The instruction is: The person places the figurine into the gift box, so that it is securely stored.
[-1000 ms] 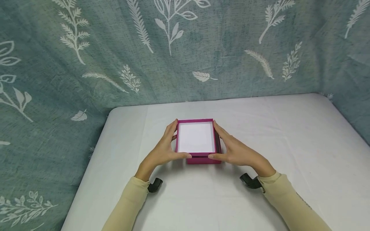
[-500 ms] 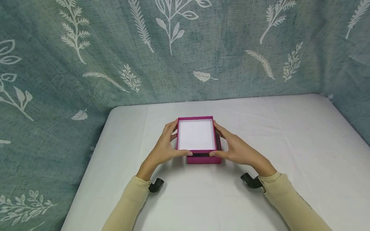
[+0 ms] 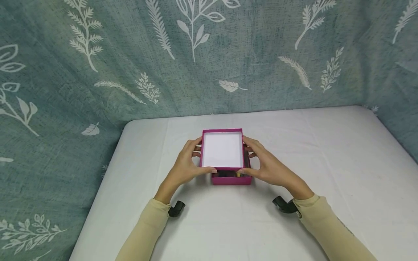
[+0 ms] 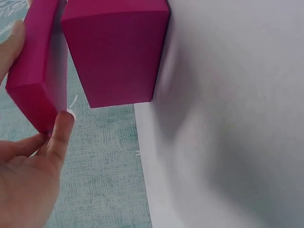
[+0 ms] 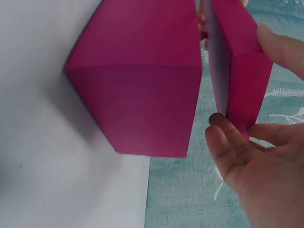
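A shallow square magenta lid with a white panel is held above a deeper magenta box. My left hand grips the lid's left side, thumb along the near edge. On the opposite side my right hand holds it likewise. Both wrist views show a gap between lid and box; in the left wrist view the lid is apart from the box. Through the opening at the front, the head view shows a dark interior with a small yellowish bit, too small to name. The lid hides the rest.
A white cloth-covered table lies under the box. Behind and to the left hangs a teal curtain with white leaf prints. A black wrist mount juts from the left sleeve, another black mount from the right.
The lid has risen and shifted slightly away from me in both hands. The gap over the box's near edge has widened, baring part of its interior. The box has stayed put.
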Motion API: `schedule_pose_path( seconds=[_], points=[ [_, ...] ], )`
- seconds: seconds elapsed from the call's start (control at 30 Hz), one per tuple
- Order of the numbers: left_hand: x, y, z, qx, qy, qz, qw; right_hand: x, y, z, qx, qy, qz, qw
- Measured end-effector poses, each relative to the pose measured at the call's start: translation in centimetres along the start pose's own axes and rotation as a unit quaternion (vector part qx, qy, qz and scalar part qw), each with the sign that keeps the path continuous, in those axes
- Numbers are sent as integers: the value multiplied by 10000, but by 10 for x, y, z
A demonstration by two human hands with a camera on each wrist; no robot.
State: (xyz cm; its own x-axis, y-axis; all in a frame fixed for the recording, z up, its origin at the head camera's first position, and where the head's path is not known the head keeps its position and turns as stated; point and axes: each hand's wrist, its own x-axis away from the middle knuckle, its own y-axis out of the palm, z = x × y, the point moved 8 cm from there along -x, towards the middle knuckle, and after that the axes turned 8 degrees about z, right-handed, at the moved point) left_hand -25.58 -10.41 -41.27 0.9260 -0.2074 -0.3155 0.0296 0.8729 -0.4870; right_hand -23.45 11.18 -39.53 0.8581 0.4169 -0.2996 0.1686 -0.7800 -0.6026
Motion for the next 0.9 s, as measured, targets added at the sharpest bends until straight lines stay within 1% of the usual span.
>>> schedule_pose_path(
  seconds=[0.1, 0.27, 0.5, 0.63, 0.77, 0.9],
  points=[
    [0, -1, -1, -181, 21, 35, 9998, 0, 0, 0, -171, 12, 69, 9998],
    [0, -2, 0, -175, 19, 7, 9998, -1, -1, 0, -279, 48, 164, 9995],
    [1, -4, 2, -14, 128, -68, 9999, 0, 1, 1, -28, 100, 167, 9998],
    [-1, -5, 4, -81, 243, 74, 9996, -1, 0, 1, 26, -79, 329, 9994],
    [-1, -8, 8, -403, 505, 335, 9973, -2, -2, 1, 90, -138, 636, 9978],
    [0, -11, 16, -755, 769, 555, 9926, -3, -3, 1, 201, -212, 909, 9954]
  ],
)
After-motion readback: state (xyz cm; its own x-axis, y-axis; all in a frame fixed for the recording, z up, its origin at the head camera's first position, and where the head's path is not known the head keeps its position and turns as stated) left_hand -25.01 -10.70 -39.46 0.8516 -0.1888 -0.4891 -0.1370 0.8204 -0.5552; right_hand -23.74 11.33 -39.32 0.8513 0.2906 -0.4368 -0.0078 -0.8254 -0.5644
